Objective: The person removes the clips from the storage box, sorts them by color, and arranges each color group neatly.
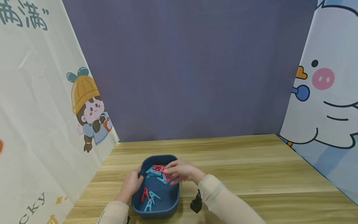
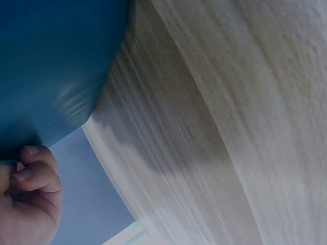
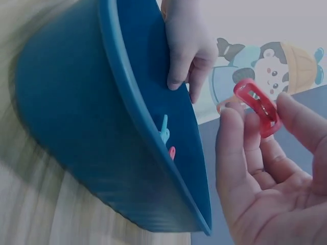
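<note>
My left hand [image 1: 131, 184] grips the left rim of a dark blue oval bin [image 1: 167, 203], thumb over the inside. Above the bin's right side, my right hand [image 1: 183, 171] pinches a red clothespin [image 3: 258, 107] between thumb and fingertips, raised over the rim in the right wrist view. Inside, several light blue clothespins [image 1: 153, 173] and red clothespins [image 1: 158, 167] lie heaped toward the back. Closer to the front, a red clothespin [image 1: 144, 194] rests beside two light blue ones [image 1: 149, 205].
The bin stands on a wood-grain table [image 1: 237, 165]. Behind it rises a grey-purple panel [image 1: 190, 71]. Printed cartoon sheets flank the table, a white one [image 1: 36, 109] at left and a blue and white one [image 1: 330, 118] at right.
</note>
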